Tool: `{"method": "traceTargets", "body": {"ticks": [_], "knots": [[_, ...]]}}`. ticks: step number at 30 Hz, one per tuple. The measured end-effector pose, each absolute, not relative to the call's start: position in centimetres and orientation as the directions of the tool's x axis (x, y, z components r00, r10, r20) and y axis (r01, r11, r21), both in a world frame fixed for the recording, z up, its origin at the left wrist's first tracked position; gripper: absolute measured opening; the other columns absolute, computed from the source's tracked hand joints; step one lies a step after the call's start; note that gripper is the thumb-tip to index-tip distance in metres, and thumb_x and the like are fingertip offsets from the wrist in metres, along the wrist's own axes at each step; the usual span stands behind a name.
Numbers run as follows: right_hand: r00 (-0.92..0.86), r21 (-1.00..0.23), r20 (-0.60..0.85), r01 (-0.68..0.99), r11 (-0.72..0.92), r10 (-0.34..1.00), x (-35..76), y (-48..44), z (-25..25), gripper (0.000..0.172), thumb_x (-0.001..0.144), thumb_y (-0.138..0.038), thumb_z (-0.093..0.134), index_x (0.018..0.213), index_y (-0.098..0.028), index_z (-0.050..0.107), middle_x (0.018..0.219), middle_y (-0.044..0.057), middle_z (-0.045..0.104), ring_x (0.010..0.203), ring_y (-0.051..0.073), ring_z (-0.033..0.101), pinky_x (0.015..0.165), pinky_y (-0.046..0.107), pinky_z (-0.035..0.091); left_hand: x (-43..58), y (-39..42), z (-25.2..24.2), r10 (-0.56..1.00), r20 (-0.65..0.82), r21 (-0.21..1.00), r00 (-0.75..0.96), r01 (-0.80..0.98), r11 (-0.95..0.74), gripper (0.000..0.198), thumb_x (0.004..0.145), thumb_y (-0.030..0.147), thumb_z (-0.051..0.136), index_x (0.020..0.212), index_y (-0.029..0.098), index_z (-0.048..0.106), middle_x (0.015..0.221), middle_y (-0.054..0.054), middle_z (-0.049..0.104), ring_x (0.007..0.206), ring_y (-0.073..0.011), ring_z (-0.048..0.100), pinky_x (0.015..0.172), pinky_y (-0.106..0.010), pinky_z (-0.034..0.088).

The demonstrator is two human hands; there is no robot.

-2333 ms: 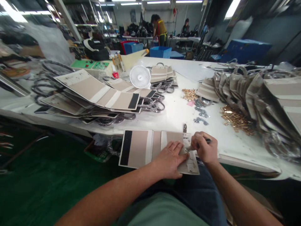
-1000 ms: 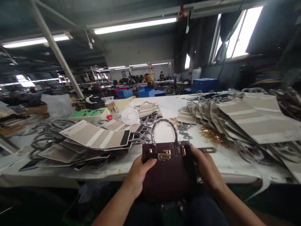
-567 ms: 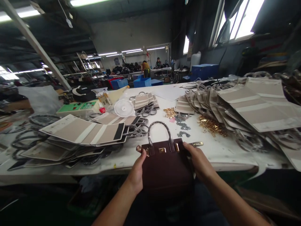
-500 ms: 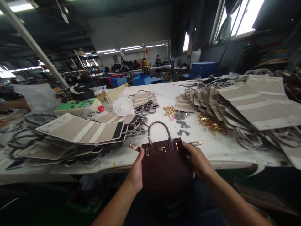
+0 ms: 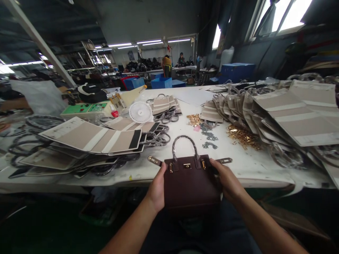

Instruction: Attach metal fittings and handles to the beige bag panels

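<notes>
I hold a small dark brown handbag upright at the near edge of the white table. My left hand grips its left side and my right hand grips its right side. The bag has a wrapped top handle, a gold clasp at the front, and two straps with gold ends sticking out sideways, one on the left and one on the right.
Stacks of beige flat bag panels lie at the left and right. Piles of gold hardware, dark metal parts, a small white fan and a green box sit on the table. Two people work far behind.
The flat beige panel I worked on 2.3 s ago is gone; both hands now hold the brown handbag. Within the last second its side straps swung outward and the bag sank slightly.
</notes>
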State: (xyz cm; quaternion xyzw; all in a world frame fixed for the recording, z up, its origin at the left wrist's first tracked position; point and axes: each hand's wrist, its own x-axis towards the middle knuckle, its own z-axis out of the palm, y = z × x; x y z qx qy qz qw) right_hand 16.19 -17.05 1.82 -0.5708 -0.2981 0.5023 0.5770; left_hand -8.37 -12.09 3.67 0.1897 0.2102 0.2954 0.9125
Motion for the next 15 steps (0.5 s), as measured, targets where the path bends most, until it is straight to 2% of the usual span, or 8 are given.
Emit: {"method": "traceTargets", "body": {"ticks": [3, 6, 8, 11, 12, 15], "knots": [[0.421, -0.982, -0.149, 0.043, -0.184, 0.895, 15.8, -18.0, 3.0, 0.060, 0.086, -0.074, 0.066, 0.090, -0.016, 0.079, 0.086, 0.011, 0.078, 0.085, 0.032, 0.072, 0.079, 0.041, 0.057, -8.7, -12.6, 4.5, 0.650, -0.282, 0.486, 0.705, -0.479, 0.731, 0.074, 0.094, 0.069, 0.063, 0.143, 0.014, 0.062, 0.125, -0.018, 0.075, 0.125, -0.0384, 0.068, 0.116, -0.055, 0.044], [0.526, -0.914, 0.201, 0.404, -0.034, 0.826, 15.0, -19.6, 4.3, 0.052, 0.083, -0.069, 0.074, 0.098, -0.019, 0.078, 0.097, 0.010, 0.075, 0.083, 0.028, 0.068, 0.079, 0.040, 0.055, -9.2, -13.1, 5.7, 0.720, -0.283, 0.528, 0.633, -0.524, 0.668, 0.074, 0.092, 0.066, 0.068, 0.144, 0.015, 0.061, 0.124, -0.018, 0.075, 0.122, -0.0374, 0.070, 0.115, -0.055, 0.046], [0.478, -0.822, 0.420, 0.561, 0.100, 0.771, 13.8, -21.0, 5.1, 0.042, 0.085, -0.059, 0.078, 0.103, -0.022, 0.076, 0.097, 0.008, 0.074, 0.082, 0.026, 0.067, 0.078, 0.038, 0.055, -9.3, -13.7, 6.5, 0.783, -0.262, 0.568, 0.565, -0.566, 0.598, 0.072, 0.092, 0.063, 0.071, 0.145, 0.017, 0.060, 0.126, -0.017, 0.075, 0.122, -0.0362, 0.070, 0.114, -0.054, 0.048], [0.274, -0.720, 0.558, 0.629, 0.293, 0.784, 10.9, -23.0, 6.5, 0.025, 0.092, -0.044, 0.076, 0.107, -0.024, 0.075, 0.093, 0.006, 0.073, 0.081, 0.024, 0.070, 0.075, 0.035, 0.057, -8.9, -15.0, 7.6, 0.884, -0.181, 0.629, 0.430, -0.641, 0.440, 0.066, 0.094, 0.058, 0.071, 0.144, 0.017, 0.061, 0.129, -0.015, 0.074, 0.126, -0.0350, 0.067, 0.116, -0.052, 0.047], [0.187, -0.693, 0.581, 0.624, 0.361, 0.792, 9.8, -23.4, 7.0, 0.029, 0.093, -0.042, 0.076, 0.116, -0.025, 0.074, 0.100, 0.007, 0.074, 0.087, 0.025, 0.072, 0.077, 0.035, 0.059, -8.7, -15.6, 8.0, 0.910, -0.144, 0.654, 0.390, -0.653, 0.383, 0.064, 0.094, 0.057, 0.071, 0.143, 0.017, 0.062, 0.130, -0.014, 0.073, 0.129, -0.0351, 0.065, 0.118, -0.051, 0.045], [0.032, -0.631, 0.626, 0.608, 0.482, 0.779, 6.6, -24.0, 8.4, 0.065, 0.088, -0.046, 0.080, 0.147, -0.026, 0.058, 0.131, 0.013, 0.067, 0.108, 0.029, 0.072, 0.087, 0.037, 0.062, -8.4, -18.0, 9.3, 0.939, 0.005, 0.748, 0.345, -0.625, 0.225, 0.062, 0.091, 0.054, 0.077, 0.140, 0.019, 0.065, 0.136, -0.013, 0.070, 0.138, -0.0363, 0.057, 0.122, -0.049, 0.039]]}}
